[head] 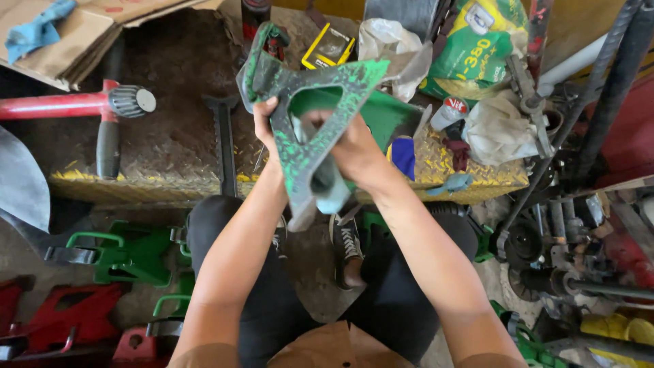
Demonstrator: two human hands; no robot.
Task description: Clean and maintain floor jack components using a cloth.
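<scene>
A seated person is holding a worn grey jack stand frame (306,116) flecked with green paint at twelve o'clock above their knees. The left hand (267,126) is gripping its left edge; the right hand (351,146) is pressing a pale cloth (330,191) inside it. The frame's weight could twist it loose onto their shoes (349,249).

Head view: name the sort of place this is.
Probably a repair workshop or garage: green jack stands on the floor, a toothed metal bar, and both hands holding a paint-chipped green metal frame.
</scene>
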